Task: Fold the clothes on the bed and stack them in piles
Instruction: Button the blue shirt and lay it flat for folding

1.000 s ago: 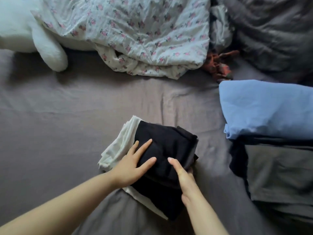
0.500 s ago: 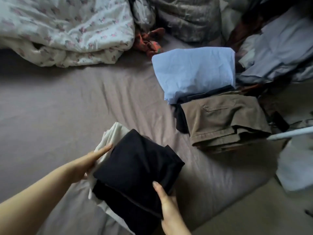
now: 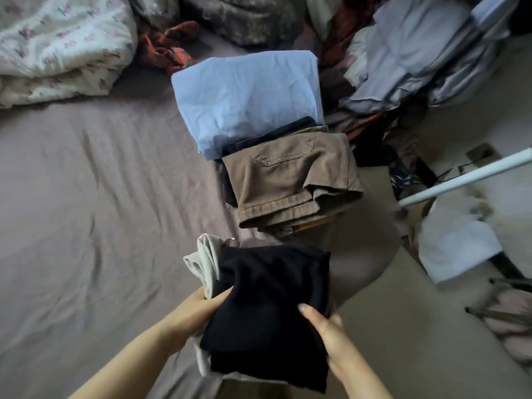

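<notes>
1. The grip: the left hand (image 3: pixel 198 309) and the right hand (image 3: pixel 331 332) hold a small bundle from either side. It is one folded black garment (image 3: pixel 270 306) lying on one pale folded garment (image 3: pixel 205 263). Each hand's fingers curl round the bundle's edge, and the right thumb lies on top of the black cloth.
2. The bundle appears lifted just above the bed (image 3: pixel 86 211), at its near edge.
3. Just beyond the grip sits one pile topped by brown trousers (image 3: pixel 290 180), with dark cloth beneath. Touching its far side lies one folded blue shirt (image 3: pixel 247 96).
4. Step in hand, I judge: carrying folded pieces to a stack. The next move calls for setting the bundle down squarely, beside or on the brown pile, without letting the layers slide.
5. Farther off, one flowered duvet (image 3: pixel 57 53) lies to the left and a loose heap of unfolded clothes (image 3: pixel 417 59) to the right.
</notes>
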`<action>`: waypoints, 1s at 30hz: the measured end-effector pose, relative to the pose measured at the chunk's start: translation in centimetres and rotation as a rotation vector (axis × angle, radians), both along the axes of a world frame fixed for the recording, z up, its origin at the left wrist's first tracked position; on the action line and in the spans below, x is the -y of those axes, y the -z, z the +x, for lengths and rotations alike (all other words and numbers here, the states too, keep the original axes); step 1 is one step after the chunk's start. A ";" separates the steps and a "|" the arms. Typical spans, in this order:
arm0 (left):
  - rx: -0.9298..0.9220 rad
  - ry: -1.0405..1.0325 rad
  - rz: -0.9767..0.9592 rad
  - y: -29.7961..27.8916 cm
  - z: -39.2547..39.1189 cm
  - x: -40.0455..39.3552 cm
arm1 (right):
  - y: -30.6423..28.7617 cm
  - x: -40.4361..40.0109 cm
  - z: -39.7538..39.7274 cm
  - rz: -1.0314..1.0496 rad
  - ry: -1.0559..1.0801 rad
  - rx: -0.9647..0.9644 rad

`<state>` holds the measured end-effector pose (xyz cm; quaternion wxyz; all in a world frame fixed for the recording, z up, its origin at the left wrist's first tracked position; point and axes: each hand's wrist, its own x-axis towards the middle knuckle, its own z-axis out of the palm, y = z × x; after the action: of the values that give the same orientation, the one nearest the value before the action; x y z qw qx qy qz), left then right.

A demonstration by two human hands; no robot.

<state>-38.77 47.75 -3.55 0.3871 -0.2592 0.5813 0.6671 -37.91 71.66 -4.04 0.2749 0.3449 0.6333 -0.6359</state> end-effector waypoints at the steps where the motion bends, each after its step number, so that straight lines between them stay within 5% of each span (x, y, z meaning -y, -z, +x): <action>1: -0.023 0.009 0.017 -0.7 -0.8 -1.8 | -0.4 -1.5 -0.4 0.015 0.022 0.000; 5: -0.072 -0.036 0.093 -0.8 -3.7 -8.5 | -2.2 -7.4 -5.7 0.128 0.027 -0.041; 14: -0.049 -0.386 0.259 2.6 -6.4 -17.3 | -2.7 -12.4 -20.2 0.264 -0.470 -0.193; 24: 0.138 -0.433 -0.066 4.4 -7.8 -18.4 | -3.0 -12.7 -22.8 0.440 -0.742 0.007; 27: 0.178 -0.413 -0.471 2.7 -6.8 -17.5 | -5.3 -11.4 -22.1 0.737 -0.881 -0.277; 30: -0.255 -0.424 -1.000 0.2 -6.8 -16.2 | -6.3 -8.7 -18.2 0.870 -0.884 -0.909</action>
<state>-45.54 63.98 -3.74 0.0012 -0.4399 0.8044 0.3993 -56.15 80.37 2.27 0.0559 -0.1584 0.9561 -0.2399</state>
